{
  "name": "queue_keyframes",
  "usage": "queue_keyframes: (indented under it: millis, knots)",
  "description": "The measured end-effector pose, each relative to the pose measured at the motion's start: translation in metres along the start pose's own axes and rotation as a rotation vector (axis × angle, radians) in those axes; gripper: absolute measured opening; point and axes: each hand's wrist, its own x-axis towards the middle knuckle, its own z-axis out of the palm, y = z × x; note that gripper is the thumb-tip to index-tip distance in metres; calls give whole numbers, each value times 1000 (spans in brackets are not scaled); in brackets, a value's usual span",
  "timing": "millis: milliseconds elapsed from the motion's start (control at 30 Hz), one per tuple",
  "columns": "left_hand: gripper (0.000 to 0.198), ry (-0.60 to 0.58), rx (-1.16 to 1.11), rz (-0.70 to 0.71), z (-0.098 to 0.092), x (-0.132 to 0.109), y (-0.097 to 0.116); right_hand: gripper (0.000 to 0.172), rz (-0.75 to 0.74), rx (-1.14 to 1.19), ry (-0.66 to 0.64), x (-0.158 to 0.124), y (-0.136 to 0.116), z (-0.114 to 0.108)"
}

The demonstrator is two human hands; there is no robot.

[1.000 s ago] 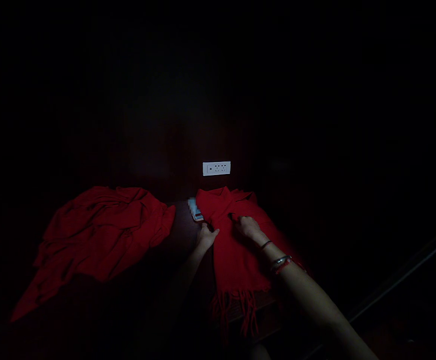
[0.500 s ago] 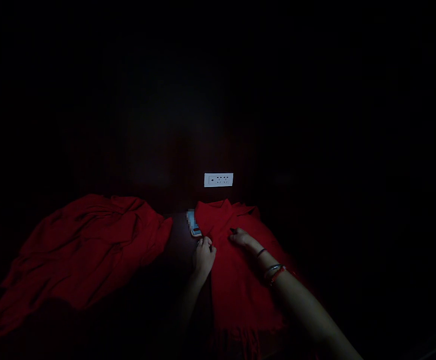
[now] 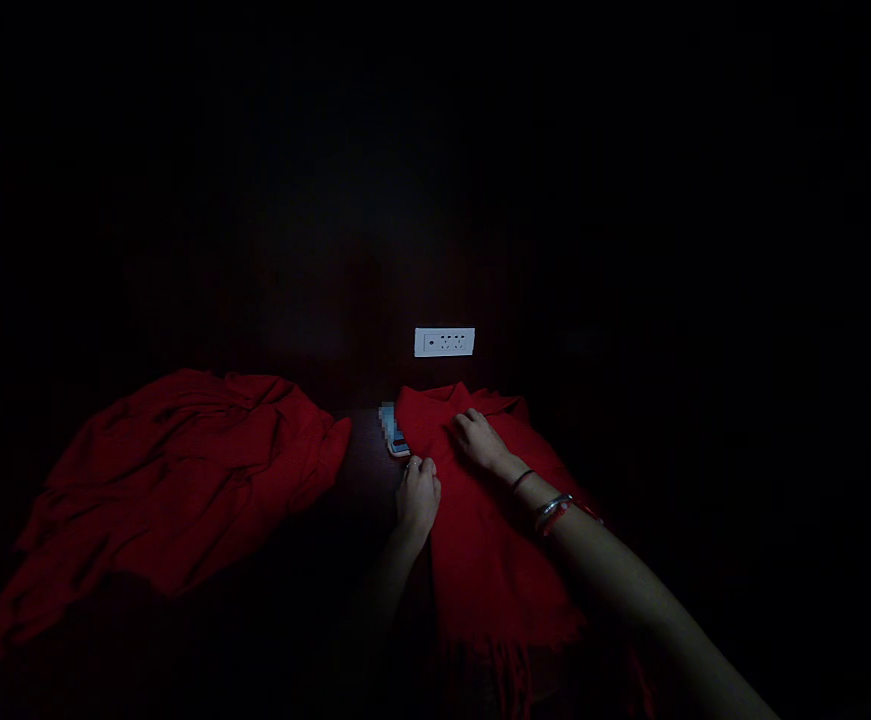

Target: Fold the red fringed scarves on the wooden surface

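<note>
A red fringed scarf (image 3: 495,560) lies folded and somewhat wrinkled on a dark surface, its tassels toward me. At the scarf's left edge, my left hand (image 3: 420,495) is closed with the fingers pinching the cloth. Farther up, my right hand (image 3: 480,440) lies on top of the scarf, fingers slightly bent and spread against the fabric. Bracelets circle the right wrist. A light-blue flat object (image 3: 399,442), partly blurred out, pokes from under the scarf's upper left corner, just beyond my left hand; the rest of it is covered.
A second heap of red cloth (image 3: 180,480) spreads rumpled on the left. Dark tabletop (image 3: 364,455) shows between the two cloths. A white socket plate (image 3: 444,342) is on the wall behind the scarf. Deep shadow hides the surroundings.
My right hand has moved a little away from me over the scarf, and its fingers look less pinched. The left stays at the scarf's edge. The view has tilted slightly.
</note>
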Motion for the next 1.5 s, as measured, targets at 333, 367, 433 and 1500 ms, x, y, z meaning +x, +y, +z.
queue_keyframes:
  millis: [333, 367, 433, 1500]
  knots:
    - [23, -51, 75, 26, 1, 1, 1, 47, 67, 325, -178, 133, -15, 14]
    - [24, -49, 78, 31, 2, 2, 0, 47, 91, 338, -195, 141, -16, 18]
    - [25, -54, 75, 40, 2, 2, 0, 44, 140, 372, -224, 155, -17, 26]
    - [59, -15, -75, 124, 21, 17, -8, 21, -400, 343, -283, 132, 20, 28]
